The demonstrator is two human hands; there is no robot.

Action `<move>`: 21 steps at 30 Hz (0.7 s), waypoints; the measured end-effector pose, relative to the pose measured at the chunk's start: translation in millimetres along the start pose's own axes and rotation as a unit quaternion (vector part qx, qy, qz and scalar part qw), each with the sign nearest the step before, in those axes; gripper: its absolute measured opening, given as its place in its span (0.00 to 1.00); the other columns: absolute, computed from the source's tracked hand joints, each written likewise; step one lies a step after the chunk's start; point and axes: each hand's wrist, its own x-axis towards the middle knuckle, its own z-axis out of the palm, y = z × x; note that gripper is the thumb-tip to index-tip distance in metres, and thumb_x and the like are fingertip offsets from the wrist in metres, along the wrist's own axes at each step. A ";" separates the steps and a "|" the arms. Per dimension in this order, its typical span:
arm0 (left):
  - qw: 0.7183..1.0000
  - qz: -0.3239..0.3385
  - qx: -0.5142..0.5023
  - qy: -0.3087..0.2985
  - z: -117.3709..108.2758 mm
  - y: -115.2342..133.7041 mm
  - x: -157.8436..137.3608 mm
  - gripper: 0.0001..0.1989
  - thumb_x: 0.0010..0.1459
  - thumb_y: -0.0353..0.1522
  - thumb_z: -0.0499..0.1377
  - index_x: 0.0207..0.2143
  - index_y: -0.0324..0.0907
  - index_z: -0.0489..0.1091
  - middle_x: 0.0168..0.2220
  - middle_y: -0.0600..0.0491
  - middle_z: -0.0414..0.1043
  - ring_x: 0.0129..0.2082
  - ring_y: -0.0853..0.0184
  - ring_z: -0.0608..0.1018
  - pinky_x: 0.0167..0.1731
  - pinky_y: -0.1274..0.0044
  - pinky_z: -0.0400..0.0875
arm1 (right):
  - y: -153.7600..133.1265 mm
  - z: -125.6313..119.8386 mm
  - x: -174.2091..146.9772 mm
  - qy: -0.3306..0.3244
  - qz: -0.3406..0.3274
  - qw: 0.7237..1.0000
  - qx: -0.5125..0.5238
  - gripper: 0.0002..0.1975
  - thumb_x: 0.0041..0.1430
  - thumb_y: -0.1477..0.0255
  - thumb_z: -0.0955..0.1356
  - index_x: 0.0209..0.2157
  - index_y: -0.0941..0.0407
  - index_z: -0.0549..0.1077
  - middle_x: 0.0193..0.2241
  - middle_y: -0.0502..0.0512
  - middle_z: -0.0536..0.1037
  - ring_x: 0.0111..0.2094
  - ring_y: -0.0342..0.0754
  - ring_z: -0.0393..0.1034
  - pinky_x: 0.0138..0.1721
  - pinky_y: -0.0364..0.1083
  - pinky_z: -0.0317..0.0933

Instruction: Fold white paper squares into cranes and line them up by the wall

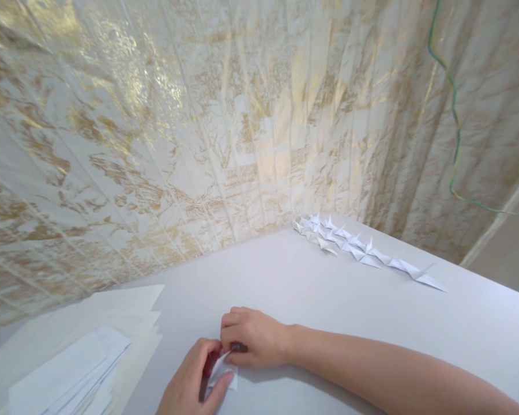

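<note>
Near the front edge of the view, a small folded piece of white paper (225,373) is held just above or on the pale table. My left hand (192,374) grips it from the left, with the thumb along its lower side and the fingers behind. From the right, my right hand (253,337) pinches its upper corner between thumb and curled fingers. Part of the paper is hidden by both hands, so its full folded shape cannot be made out.
Folded white paper cranes (358,248) stand in rows at the table's back right. Loose white sheets (69,369) lie on larger cream sheets (142,300) at the left. A gold-patterned curtain (199,144) hangs behind the table (328,323), and a green cord (456,127) hangs at the right.
</note>
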 end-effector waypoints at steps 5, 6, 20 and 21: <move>0.987 -0.055 0.104 -0.106 -6.1 9.9 21.6 0.06 0.59 0.35 0.51 0.31 0.46 0.66 0.26 0.57 0.72 0.26 0.65 0.74 0.30 0.77 0.65 | -2.7 -4.5 -1.1 0.033 0.066 0.995 0.064 0.03 0.57 0.73 0.71 0.31 0.56 0.73 0.27 0.47 0.74 0.32 0.44 0.66 0.43 0.44 0.59; 0.983 -0.066 0.129 -0.111 -7.7 13.2 25.7 0.07 0.60 0.33 0.50 0.32 0.46 0.66 0.27 0.57 0.72 0.27 0.65 0.75 0.31 0.77 0.64 | -0.7 -6.2 -1.7 0.037 0.090 0.991 0.088 0.03 0.57 0.72 0.72 0.32 0.56 0.74 0.27 0.47 0.74 0.32 0.44 0.66 0.44 0.44 0.59; 0.981 -0.074 0.166 -0.066 6.0 13.5 26.5 0.09 0.62 0.32 0.49 0.30 0.47 0.66 0.30 0.57 0.73 0.31 0.66 0.76 0.32 0.78 0.59 | 28.2 -29.7 -5.0 -0.070 0.111 0.947 0.294 0.08 0.54 0.79 0.72 0.38 0.59 0.76 0.33 0.51 0.77 0.42 0.46 0.67 0.49 0.45 0.58; 0.981 -0.073 0.167 -0.060 6.3 13.0 26.3 0.09 0.62 0.32 0.49 0.30 0.47 0.66 0.29 0.58 0.72 0.31 0.66 0.76 0.32 0.78 0.59 | 27.1 -28.0 -4.8 -0.068 0.109 0.953 0.276 0.08 0.52 0.77 0.73 0.37 0.59 0.76 0.33 0.50 0.77 0.42 0.47 0.66 0.50 0.45 0.58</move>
